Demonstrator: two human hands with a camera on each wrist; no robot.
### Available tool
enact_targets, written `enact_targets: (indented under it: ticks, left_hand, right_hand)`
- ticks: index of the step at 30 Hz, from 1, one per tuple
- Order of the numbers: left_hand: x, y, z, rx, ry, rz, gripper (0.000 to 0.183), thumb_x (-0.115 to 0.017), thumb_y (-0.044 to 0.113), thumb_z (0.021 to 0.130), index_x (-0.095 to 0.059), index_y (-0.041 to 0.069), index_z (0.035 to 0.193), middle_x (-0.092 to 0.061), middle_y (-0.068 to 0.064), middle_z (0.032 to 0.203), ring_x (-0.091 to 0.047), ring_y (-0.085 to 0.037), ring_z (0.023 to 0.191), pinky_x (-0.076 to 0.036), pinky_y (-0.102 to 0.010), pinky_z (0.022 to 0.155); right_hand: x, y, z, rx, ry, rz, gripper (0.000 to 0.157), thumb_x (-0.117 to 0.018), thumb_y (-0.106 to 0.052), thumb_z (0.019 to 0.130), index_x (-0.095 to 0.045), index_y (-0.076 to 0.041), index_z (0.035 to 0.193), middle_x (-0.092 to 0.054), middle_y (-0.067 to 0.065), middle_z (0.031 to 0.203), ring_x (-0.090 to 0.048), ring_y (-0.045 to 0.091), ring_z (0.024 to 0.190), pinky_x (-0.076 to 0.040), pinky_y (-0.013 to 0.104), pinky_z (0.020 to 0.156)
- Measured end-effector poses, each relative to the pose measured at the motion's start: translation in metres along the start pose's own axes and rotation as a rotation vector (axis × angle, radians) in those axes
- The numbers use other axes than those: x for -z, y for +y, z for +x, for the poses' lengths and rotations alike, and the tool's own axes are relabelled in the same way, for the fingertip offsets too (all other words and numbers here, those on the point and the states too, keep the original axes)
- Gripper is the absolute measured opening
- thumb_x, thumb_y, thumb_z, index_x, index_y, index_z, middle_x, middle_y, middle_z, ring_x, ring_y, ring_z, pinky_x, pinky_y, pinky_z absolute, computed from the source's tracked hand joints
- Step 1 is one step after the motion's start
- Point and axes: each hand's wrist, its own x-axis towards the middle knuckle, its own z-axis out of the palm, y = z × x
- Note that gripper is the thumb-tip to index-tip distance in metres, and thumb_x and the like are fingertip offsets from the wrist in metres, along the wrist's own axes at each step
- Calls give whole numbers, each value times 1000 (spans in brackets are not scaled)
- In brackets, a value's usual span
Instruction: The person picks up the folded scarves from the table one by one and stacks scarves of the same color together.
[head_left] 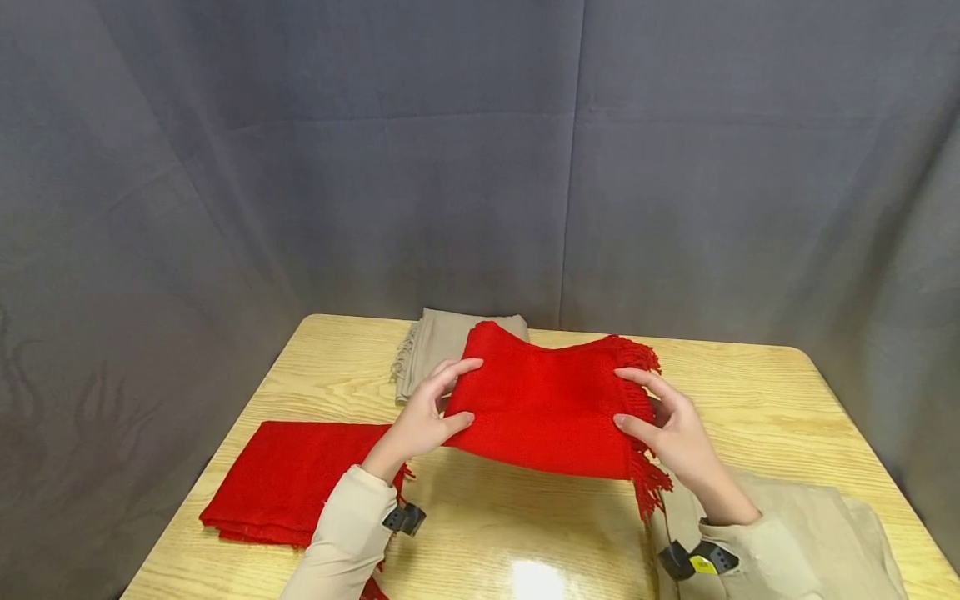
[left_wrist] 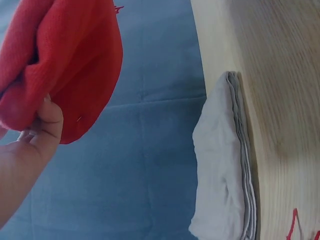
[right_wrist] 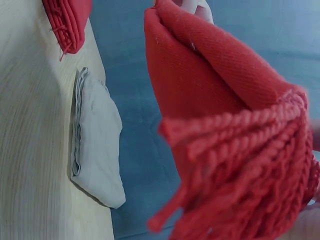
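A folded red scarf [head_left: 551, 400] with twisted fringe [right_wrist: 235, 165] along its right end is held up above the table between both hands. My left hand [head_left: 431, 412] grips its left end, thumb on the near face and fingers at the edge; the left wrist view shows the fingers [left_wrist: 50, 117] curled against the cloth. At the fringed end, my right hand [head_left: 675, 425] pinches the scarf with thumb and fingers spread along the side. The cloth sags slightly in the middle. In the right wrist view the fringe hides most of the right hand.
Another folded red scarf [head_left: 292, 479] lies at the left of the wooden table [head_left: 757, 400], partly behind the left forearm. A folded beige scarf [head_left: 450, 333] lies at the back edge. More beige cloth [head_left: 847, 525] lies front right, under the right forearm. Grey curtains [head_left: 450, 167] surround the table.
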Motion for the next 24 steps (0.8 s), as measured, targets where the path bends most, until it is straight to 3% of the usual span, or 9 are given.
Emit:
enact_targets:
  ticks: [6, 12, 16, 19, 24]
  left_hand:
    - [5, -26, -3, 4, -1, 9, 60, -57, -19, 74, -43, -2, 130, -45, -17, 124, -42, -26, 102, -43, -29, 79]
    - [11, -30, -9, 12, 10, -10, 60, -56, -17, 76, -45, 4, 131, -44, -11, 126, -43, -25, 108, -42, -34, 87]
    - [14, -29, -12, 30, 12, -16, 60, -55, -17, 77, -44, 6, 132, -43, -8, 128, -41, -23, 113, -40, -32, 90]
    - [16, -16, -13, 46, 8, -18, 59, -53, -19, 77, -42, 0, 132, -42, -14, 129, -40, -25, 115, -39, -33, 93]
    - [20, -2, -17, 55, 3, -12, 57, -51, -21, 76, -40, -8, 130, -41, -22, 127, -38, -30, 117, -35, -26, 95]
  right_hand:
    - [-7, -1, 0, 10, 1, 6, 45, -60, 10, 79, -49, 3, 122, -51, -4, 107, -54, 10, 61, -46, 21, 54]
    - [-14, 0, 2, -5, -5, 17, 46, -60, 10, 79, -49, 2, 122, -50, -5, 112, -54, 10, 62, -46, 21, 55]
    - [-19, 1, 3, 10, -4, 44, 46, -60, 12, 78, -49, 3, 122, -53, -4, 108, -57, 11, 70, -49, 22, 59]
    - [-23, 2, 3, 13, -2, 79, 46, -58, 14, 77, -49, 4, 121, -55, -4, 105, -58, 11, 74, -49, 22, 61]
    - [-30, 5, 3, -4, -2, 136, 47, -56, 16, 76, -47, 6, 121, -58, -3, 101, -59, 10, 76, -50, 23, 62]
